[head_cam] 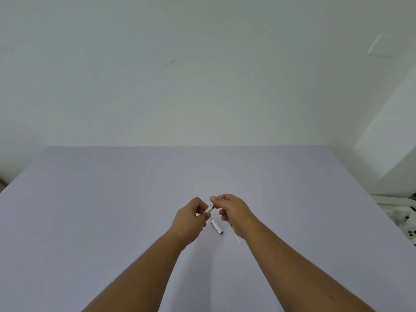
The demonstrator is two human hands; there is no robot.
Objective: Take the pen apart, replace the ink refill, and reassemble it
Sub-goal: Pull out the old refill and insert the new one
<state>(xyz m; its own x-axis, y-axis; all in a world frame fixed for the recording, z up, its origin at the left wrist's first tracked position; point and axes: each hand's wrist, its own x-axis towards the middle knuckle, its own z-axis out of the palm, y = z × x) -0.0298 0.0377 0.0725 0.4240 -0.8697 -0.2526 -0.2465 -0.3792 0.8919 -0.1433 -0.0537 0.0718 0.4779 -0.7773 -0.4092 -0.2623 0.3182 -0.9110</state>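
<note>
Both hands hold a slim white and silver pen (209,208) just above the table, near its middle. My left hand (191,216) grips the pen's lower end and my right hand (231,209) pinches its upper end between thumb and fingers. The pen cap (216,225), white with a clip, lies on the table right below the hands. A thin white refill (236,237) lies on the table under my right wrist, partly hidden by it.
A pale lilac table (112,210) runs back to a white wall. At the right edge stands white furniture (400,210) with some dark-dotted items.
</note>
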